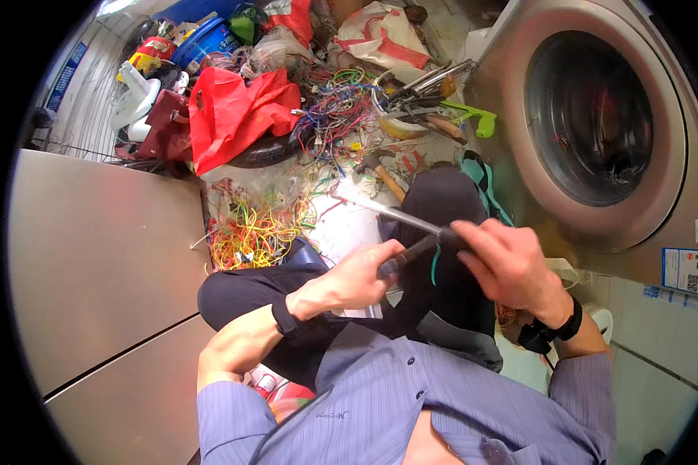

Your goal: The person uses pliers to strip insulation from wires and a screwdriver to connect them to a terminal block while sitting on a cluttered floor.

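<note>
My left hand (361, 275) is closed around a black-handled tool (417, 252), whose far end reaches toward my right fingers. My right hand (512, 263) pinches the dark end of a long, thin metal tool (388, 211). That tool slants up and left across my raised knee; its exact kind is unclear. Where the two tools meet, a short teal wire (434, 267) hangs down. Beyond my knees lie a hammer (388, 180) with a wooden handle and a heap of yellow, green and red wires (260, 232).
A washing machine (512, 147) stands at the right and a metallic cabinet (108, 256) at the left. A red bag (244, 116), tangled coloured wires (337, 108), a container of hand tools (399, 128) and a blue tub (205, 43) crowd the far floor.
</note>
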Available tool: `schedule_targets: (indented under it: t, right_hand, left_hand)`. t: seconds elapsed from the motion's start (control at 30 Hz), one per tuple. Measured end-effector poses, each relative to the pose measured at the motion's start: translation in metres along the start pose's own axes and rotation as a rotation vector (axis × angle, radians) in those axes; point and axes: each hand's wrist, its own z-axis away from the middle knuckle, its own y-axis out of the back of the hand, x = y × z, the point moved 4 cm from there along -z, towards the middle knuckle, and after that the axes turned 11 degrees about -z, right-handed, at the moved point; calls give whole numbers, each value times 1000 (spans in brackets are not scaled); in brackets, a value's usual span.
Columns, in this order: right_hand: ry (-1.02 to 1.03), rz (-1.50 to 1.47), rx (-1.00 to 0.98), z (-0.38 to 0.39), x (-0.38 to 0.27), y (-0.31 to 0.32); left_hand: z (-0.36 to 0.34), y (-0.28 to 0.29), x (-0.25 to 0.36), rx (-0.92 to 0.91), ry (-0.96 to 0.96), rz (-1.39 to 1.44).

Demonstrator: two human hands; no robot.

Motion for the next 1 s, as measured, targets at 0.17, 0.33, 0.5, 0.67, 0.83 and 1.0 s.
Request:
schedule_targets:
  t: [0.17, 0.33, 0.5, 0.67, 0.83, 1.0]
  right_hand:
    - [-296, -234, 252, -1, 16, 30]
    - [-390, -323, 188, 35, 18, 24]
    - [-395, -290, 130, 65, 8, 28]
    - [-387, -265, 157, 71, 5, 22]
    - [-333, -187, 100, 67, 5, 23]
    - [-342, -162, 100, 64, -1, 24]
  left_hand:
    - [8, 8, -11, 35, 106, 232]
    - [10, 7, -20, -67, 231, 387]
    - [13, -5, -39, -58, 200, 654]
    - [8, -11, -34, -80, 158, 722]
    - [6, -11, -30, -78, 186, 693]
    - [8, -9, -23, -105, 250, 736]
